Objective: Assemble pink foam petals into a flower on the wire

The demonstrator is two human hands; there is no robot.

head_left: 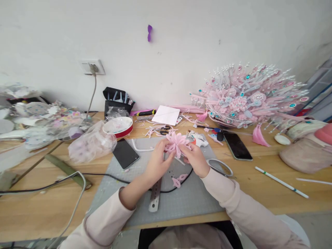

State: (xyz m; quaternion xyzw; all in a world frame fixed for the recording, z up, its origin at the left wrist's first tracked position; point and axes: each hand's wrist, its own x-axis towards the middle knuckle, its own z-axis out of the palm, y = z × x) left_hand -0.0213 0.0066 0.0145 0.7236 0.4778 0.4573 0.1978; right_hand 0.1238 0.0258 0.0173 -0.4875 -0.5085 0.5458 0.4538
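Observation:
Between my two hands is a pink pipe-cleaner flower [177, 142] with looped petals, held up over the grey cutting mat [114, 202]. My left hand [160, 159] pinches its left side with thumb and fingers. My right hand [195, 158] grips the petals on the right; some of its fingertips are hidden behind the flower. Below the hands, two loose pink loops [178, 180] lie on the mat. A steel ruler [155, 197] and a black cable [168, 191] are also there. A white glue gun [200, 140] is just beyond my right hand.
A large pink beaded headdress [241, 97] stands at the back right. Phones [126, 154] [237, 146] lie on either side. A red-and-white bowl [118, 127], a plastic bag [90, 142] and a black pouch [116, 100] sit at the left. A white-green pen [281, 182] lies far right.

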